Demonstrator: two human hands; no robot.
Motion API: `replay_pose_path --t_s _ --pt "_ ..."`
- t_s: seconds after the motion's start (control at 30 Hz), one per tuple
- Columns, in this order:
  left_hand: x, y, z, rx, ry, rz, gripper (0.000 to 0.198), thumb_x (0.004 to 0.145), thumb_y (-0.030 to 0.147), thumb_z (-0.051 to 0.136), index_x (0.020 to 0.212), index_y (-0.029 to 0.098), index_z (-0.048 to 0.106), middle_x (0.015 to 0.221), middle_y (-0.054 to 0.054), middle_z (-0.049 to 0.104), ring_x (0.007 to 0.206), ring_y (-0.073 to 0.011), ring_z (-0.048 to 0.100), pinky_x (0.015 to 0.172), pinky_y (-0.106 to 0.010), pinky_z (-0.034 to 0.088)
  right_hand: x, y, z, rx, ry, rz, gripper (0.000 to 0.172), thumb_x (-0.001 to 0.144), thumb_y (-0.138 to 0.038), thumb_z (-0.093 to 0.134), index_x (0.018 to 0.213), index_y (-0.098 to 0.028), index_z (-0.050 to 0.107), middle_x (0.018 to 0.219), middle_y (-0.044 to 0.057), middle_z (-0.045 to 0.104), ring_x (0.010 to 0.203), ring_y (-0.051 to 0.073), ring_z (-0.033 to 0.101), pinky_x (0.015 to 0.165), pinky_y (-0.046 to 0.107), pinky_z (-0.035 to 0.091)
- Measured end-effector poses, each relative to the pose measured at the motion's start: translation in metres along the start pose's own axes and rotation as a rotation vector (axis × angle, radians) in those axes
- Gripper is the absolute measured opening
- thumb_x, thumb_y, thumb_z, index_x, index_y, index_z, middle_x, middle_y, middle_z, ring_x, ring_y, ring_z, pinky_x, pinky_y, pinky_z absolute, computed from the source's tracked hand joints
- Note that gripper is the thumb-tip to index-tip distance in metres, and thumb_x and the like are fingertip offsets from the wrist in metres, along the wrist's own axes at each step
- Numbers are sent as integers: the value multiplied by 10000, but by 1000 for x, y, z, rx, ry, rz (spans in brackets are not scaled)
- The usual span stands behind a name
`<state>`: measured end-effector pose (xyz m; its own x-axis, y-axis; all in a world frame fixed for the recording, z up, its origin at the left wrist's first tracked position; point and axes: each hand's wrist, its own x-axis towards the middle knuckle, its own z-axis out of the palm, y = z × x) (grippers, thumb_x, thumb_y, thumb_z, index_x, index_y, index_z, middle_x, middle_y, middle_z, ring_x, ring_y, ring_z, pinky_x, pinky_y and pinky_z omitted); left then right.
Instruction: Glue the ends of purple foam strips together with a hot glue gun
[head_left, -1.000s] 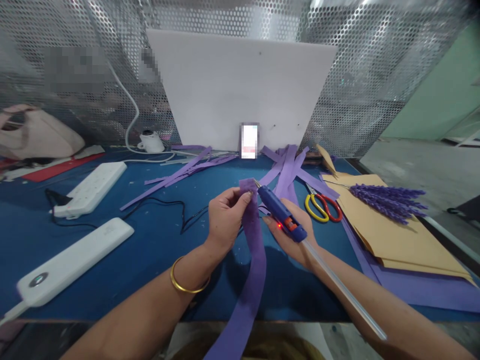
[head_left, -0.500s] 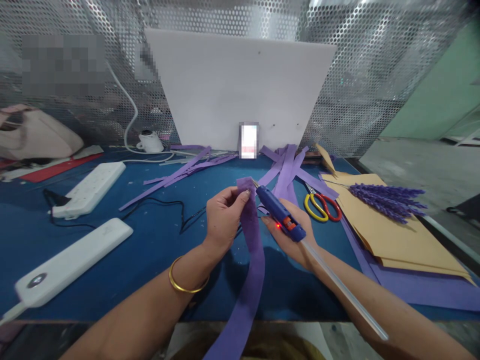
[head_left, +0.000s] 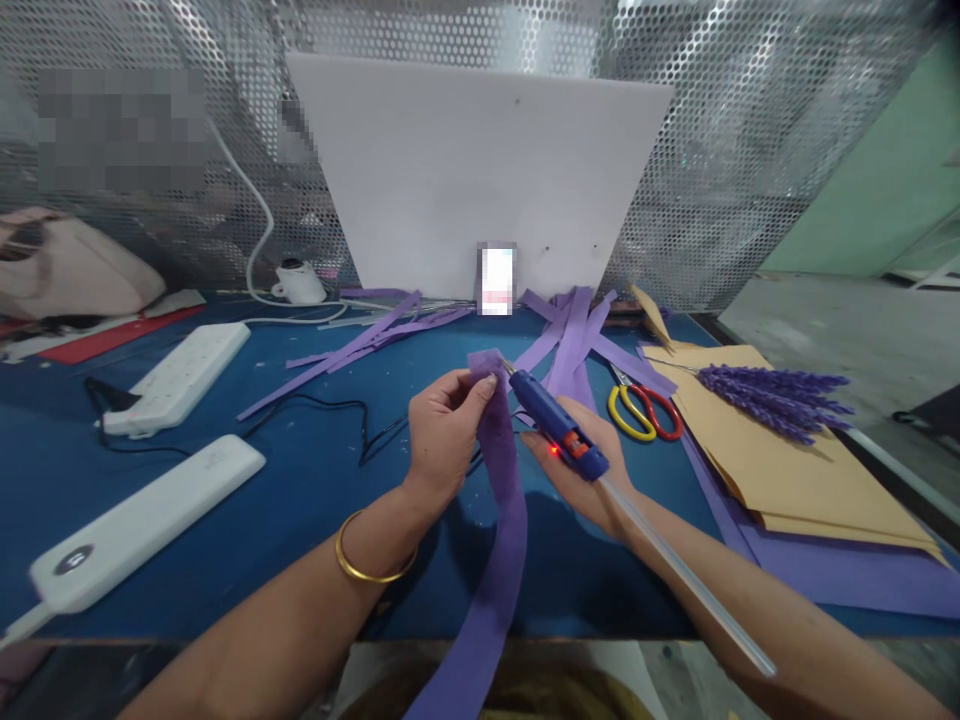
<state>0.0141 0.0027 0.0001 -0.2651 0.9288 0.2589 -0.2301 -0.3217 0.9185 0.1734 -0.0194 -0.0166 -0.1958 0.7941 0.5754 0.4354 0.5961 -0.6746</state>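
My left hand (head_left: 442,430) pinches the top end of a long purple felt strip (head_left: 501,520), which hangs down past the table's front edge. My right hand (head_left: 581,470) grips a blue glue gun (head_left: 559,425) with a lit red light and a clear glue stick (head_left: 686,580) trailing out of its back over my forearm. The gun's metal tip touches the strip's upper right edge, just beside my left thumb. A gold bangle sits on my left wrist.
On the blue table (head_left: 300,500): two white power strips (head_left: 176,378) (head_left: 142,535) with black cables at left, loose purple strips (head_left: 360,345) at the back, yellow-and-red scissors (head_left: 645,412), brown envelopes (head_left: 772,460) bearing lavender sprigs (head_left: 772,398). A white board (head_left: 480,180) leans on perforated metal.
Both hands, with the strip and the glue gun, have drifted slightly up and left. The tip stays against the strip's top edge.
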Motion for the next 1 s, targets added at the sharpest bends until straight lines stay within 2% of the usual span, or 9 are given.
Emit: replay_pose_path --t_s 0.77,1.0 --pt "3 -2 -1 -11 24 23 160 723 298 803 815 169 786 747 -12 734 649 -109 613 605 -205 490 -2 2 3 -16 0 -4 218 884 -276 628 750 -217 466 692 -46 478 610 107 465 580 247 361" --pt "5 -3 -1 -14 34 56 130 735 277 794 817 176 790 760 -12 741 683 -116 632 652 -214 507 -2 0 2 -12 -4 -15 224 888 -262 634 756 -219 457 683 -54 465 608 103 464 580 246 350"
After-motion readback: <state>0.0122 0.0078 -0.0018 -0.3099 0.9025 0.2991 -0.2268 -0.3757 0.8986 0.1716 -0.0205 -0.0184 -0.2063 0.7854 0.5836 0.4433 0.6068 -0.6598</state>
